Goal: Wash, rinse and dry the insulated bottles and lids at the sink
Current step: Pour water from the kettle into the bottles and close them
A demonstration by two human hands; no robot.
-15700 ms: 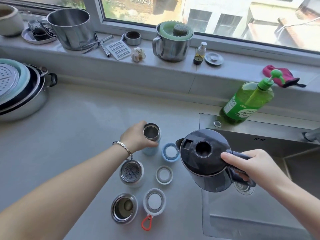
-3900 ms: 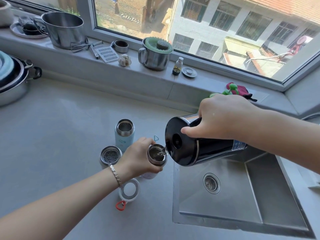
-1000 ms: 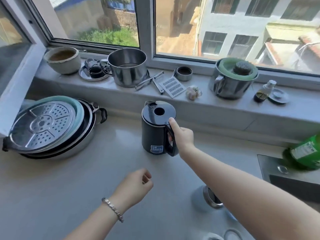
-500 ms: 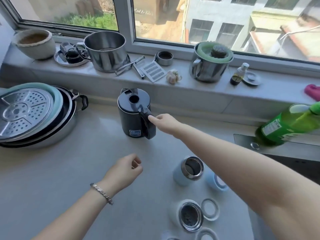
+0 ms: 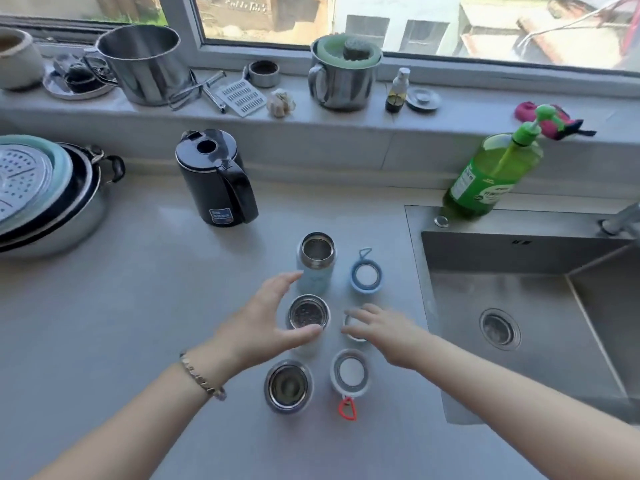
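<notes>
Grey surface (image 5: 138, 323) under a window (image 5: 263, 15); sink (image 5: 519, 254) edge at three o'clock. My left hand (image 5: 263, 329) and right hand (image 5: 389, 336) flank the middle bottle (image 5: 307, 313), fingers spread.

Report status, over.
Left grip open at middle bottle. Right grip open over middle lid. Blue bottle, near bottle uncapped. Kettle clear behind.
</notes>
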